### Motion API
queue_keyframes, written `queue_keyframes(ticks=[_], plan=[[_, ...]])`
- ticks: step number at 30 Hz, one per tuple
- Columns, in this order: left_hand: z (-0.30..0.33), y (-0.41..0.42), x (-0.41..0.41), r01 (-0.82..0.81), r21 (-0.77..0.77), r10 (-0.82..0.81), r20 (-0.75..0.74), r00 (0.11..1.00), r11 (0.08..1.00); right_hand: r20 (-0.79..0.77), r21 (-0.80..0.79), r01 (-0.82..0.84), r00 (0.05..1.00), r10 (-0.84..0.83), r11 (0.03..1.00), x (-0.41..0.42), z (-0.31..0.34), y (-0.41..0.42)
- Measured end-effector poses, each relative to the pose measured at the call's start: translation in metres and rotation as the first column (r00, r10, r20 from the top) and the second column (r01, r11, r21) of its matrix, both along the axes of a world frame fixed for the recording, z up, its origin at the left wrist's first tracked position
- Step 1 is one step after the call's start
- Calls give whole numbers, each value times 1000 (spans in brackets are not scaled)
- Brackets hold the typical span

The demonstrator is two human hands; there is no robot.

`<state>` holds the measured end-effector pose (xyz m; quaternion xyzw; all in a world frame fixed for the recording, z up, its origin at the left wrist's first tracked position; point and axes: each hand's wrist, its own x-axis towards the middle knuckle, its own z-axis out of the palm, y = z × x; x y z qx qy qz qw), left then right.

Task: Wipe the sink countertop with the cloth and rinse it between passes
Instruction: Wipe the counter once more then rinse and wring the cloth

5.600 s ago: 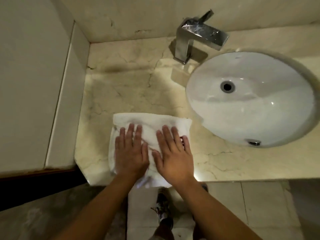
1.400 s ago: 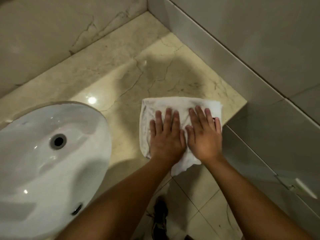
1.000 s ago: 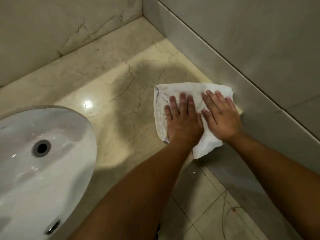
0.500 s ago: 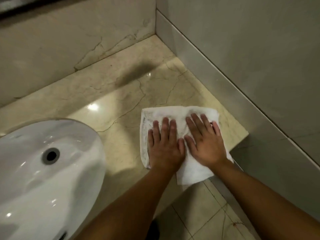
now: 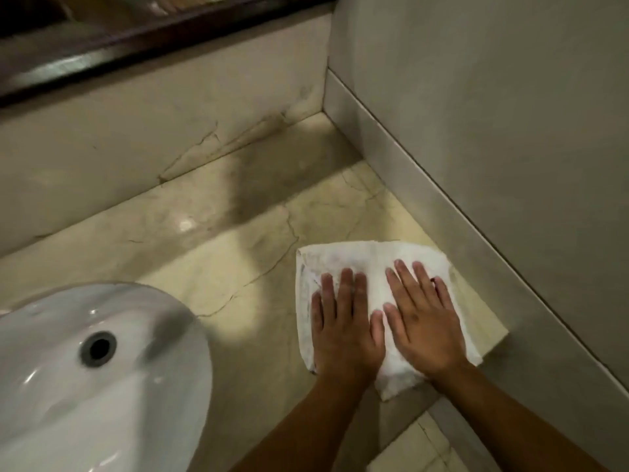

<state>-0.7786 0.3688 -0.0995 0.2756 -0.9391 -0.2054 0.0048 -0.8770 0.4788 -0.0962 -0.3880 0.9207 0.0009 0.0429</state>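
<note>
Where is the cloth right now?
In the head view, the cloth lies flat on the countertop, right of the sink, near the side wall, under the left hand and right hand.

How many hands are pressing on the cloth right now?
2. The left hand lies flat on the cloth's left half; the right hand lies flat beside it on the right half, near the countertop's front corner.

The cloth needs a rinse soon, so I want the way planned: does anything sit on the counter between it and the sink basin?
Nothing visible does. The cloth lies flat under the left hand and right hand near the side wall, and the countertop between it and the sink basin shows only bare marble.
</note>
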Motion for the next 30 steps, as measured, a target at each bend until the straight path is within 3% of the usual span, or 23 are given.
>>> queue_keyframes(ticks=[7,13,22,30], plan=[[8,-27,-33,-73,-58,76,61,995,996,68,-67,-90,993,95,994,-39,15,-36],[15,-77,-87,-199,-35,201,73,977,979,-2,-88,-164,986,165,982,-93,11,-94],[11,-18,-37,-237,-62,242,116,963,970,56,-32,-211,976,213,977,-51,5,-43],[27,-125,-112,-355,-57,359,109,927,933,-4,-121,-301,953,303,946,-130,19,-168]])
